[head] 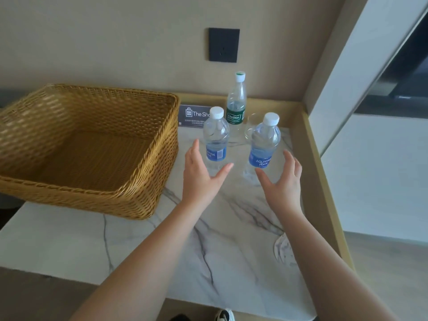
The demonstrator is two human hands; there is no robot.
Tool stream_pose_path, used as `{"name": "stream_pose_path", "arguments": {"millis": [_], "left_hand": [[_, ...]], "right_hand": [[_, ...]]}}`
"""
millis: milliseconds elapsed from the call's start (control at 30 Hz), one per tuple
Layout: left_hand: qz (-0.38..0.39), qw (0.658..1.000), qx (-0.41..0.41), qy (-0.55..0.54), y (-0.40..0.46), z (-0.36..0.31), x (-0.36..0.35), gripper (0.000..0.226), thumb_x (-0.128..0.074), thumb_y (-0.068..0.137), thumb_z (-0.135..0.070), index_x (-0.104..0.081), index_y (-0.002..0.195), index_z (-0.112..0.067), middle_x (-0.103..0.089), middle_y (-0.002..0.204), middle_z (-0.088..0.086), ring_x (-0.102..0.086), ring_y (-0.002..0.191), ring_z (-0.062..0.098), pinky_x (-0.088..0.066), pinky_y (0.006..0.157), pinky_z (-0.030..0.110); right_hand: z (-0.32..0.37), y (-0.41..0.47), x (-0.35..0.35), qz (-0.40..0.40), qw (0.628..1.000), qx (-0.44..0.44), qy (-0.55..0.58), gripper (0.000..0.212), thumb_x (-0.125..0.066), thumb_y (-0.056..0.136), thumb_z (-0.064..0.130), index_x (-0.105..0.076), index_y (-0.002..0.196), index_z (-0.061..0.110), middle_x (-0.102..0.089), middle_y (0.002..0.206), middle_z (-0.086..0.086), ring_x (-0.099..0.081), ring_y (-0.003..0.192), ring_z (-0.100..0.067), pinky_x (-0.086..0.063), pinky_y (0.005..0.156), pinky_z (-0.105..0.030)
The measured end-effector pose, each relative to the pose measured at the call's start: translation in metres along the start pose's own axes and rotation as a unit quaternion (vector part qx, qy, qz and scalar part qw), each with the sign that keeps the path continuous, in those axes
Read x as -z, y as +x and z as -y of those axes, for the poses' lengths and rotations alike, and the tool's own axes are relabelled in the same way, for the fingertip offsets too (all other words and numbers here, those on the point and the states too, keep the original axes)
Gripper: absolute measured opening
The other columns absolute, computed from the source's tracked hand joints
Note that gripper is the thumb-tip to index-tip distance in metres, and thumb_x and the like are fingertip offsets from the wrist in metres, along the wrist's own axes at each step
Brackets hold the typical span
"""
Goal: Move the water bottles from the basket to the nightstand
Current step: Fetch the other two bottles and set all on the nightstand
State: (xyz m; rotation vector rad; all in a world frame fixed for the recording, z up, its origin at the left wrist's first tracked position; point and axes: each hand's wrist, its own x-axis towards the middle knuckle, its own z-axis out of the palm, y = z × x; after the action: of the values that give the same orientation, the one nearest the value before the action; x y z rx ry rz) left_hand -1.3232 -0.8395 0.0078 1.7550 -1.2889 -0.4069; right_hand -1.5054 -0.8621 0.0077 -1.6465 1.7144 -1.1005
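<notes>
Left hand (201, 174) spread wide, empty, just short of the left blue-label bottle (215, 140). Right hand (281, 179) likewise spread, cupped near the right blue-label bottle (264, 147), no contact visible. Both bottles upright on the marble nightstand (231, 228), apart from each other, out of the wicker basket (92, 147) (nothing seen inside it). Behind them, a green-label bottle (236, 105), a clear glass (251, 126), a small sign (194, 115). Risk, probably: a stray brush from fingertips tipping a light bottle into the glass, or rolling toward the raised edge.
</notes>
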Motion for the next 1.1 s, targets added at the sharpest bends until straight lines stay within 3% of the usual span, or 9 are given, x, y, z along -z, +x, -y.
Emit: {"name": "stream_pose_path", "arguments": {"millis": [133, 300, 433, 500, 600, 733, 867, 933, 1100], "left_hand": [[-0.013, 0.995, 0.034, -0.094, 0.042, -0.005, -0.014, 0.12, -0.082, 0.06, -0.056, -0.013, 0.152, -0.02, -0.024, 0.154, 0.002, -0.022, 0.14, 0.011, -0.018, 0.105, 0.018], [0.012, 0.987, 0.026, -0.157, 0.082, -0.006, -0.026, 0.116, -0.09, 0.055, -0.044, -0.022, 0.148, -0.028, -0.036, 0.146, -0.005, -0.035, 0.133, 0.007, -0.026, 0.105, 0.02], [0.016, 0.99, 0.028, -0.141, 0.092, 0.001, -0.027, 0.087, -0.088, 0.051, -0.05, -0.045, 0.124, -0.032, -0.061, 0.117, -0.009, -0.06, 0.107, 0.012, -0.049, 0.094, 0.035], [0.017, 0.99, 0.03, -0.138, 0.093, 0.002, -0.024, 0.078, -0.087, 0.05, -0.053, -0.045, 0.114, -0.038, -0.064, 0.107, -0.011, -0.063, 0.099, 0.01, -0.051, 0.087, 0.029], [0.02, 0.99, 0.024, -0.137, 0.088, 0.004, -0.021, 0.069, -0.084, 0.049, -0.056, -0.042, 0.103, -0.05, -0.063, 0.096, -0.02, -0.062, 0.091, -0.004, -0.048, 0.077, 0.016], [0.016, 0.993, -0.006, -0.117, 0.072, 0.0, -0.011, 0.062, -0.084, 0.054, -0.051, -0.042, 0.1, -0.048, -0.058, 0.085, -0.029, -0.056, 0.08, -0.018, -0.038, 0.064, 0.001], [0.015, 0.993, -0.048, -0.102, 0.052, -0.01, 0.003, 0.062, -0.078, 0.055, -0.057, -0.051, 0.106, -0.034, -0.056, 0.08, -0.031, -0.054, 0.076, -0.02, -0.045, 0.066, 0.01], [0.034, 0.99, -0.072, -0.118, 0.044, -0.021, 0.01, 0.067, -0.073, 0.053, -0.061, -0.054, 0.108, -0.028, -0.059, 0.079, -0.026, -0.057, 0.077, -0.017, -0.049, 0.067, 0.016], [0.107, 0.971, -0.141, -0.16, 0.027, -0.063, 0.021, 0.063, -0.076, 0.054, -0.06, -0.055, 0.106, -0.03, -0.065, 0.088, -0.02, -0.062, 0.08, -0.002, -0.053, 0.073, 0.027]], "right_hand": [[0.01, 0.031, -0.01, -0.009, 0.998, -0.017, 0.063, 0.1, -0.073, 0.071, 0.056, -0.014, 0.148, 0.034, -0.024, 0.153, 0.001, -0.035, 0.136, -0.017, -0.035, 0.1, -0.031], [0.018, 0.06, -0.022, -0.013, 0.994, -0.017, 0.105, 0.114, -0.076, 0.057, 0.063, -0.012, 0.148, 0.037, -0.033, 0.151, 0.002, -0.035, 0.137, -0.017, -0.034, 0.109, -0.038], [0.018, 0.067, -0.032, -0.008, 0.995, -0.013, 0.095, 0.093, -0.081, 0.064, 0.052, -0.026, 0.138, 0.04, -0.051, 0.134, 0.012, -0.054, 0.119, -0.015, -0.044, 0.09, -0.021], [0.021, 0.067, -0.035, -0.018, 0.996, -0.02, 0.081, 0.083, -0.08, 0.066, 0.052, -0.031, 0.132, 0.039, -0.053, 0.121, 0.017, -0.057, 0.108, -0.012, -0.037, 0.072, -0.008], [0.02, 0.061, -0.036, -0.035, 0.996, -0.033, 0.078, 0.08, -0.08, 0.067, 0.05, -0.032, 0.131, 0.036, -0.058, 0.125, 0.009, -0.059, 0.103, -0.013, -0.038, 0.071, -0.011], [0.026, 0.041, -0.033, -0.051, 0.995, -0.032, 0.076, 0.079, -0.081, 0.066, 0.048, -0.035, 0.129, 0.035, -0.061, 0.116, 0.011, -0.061, 0.094, -0.005, -0.039, 0.069, -0.009], [0.036, 0.012, -0.021, -0.086, 0.993, -0.03, 0.072, 0.074, -0.08, 0.062, 0.051, -0.039, 0.122, 0.038, -0.06, 0.082, 0.03, -0.057, 0.077, 0.019, -0.039, 0.055, -0.005], [0.045, -0.001, -0.007, -0.109, 0.99, -0.023, 0.083, 0.072, -0.078, 0.059, 0.058, -0.04, 0.118, 0.042, -0.063, 0.084, 0.029, -0.057, 0.08, 0.021, -0.04, 0.056, 0.001], [0.07, -0.032, 0.046, -0.176, 0.977, -0.005, 0.121, 0.063, -0.077, 0.058, 0.056, -0.044, 0.111, 0.044, -0.07, 0.1, 0.007, -0.069, 0.085, -0.002, -0.053, 0.073, -0.022]]}}
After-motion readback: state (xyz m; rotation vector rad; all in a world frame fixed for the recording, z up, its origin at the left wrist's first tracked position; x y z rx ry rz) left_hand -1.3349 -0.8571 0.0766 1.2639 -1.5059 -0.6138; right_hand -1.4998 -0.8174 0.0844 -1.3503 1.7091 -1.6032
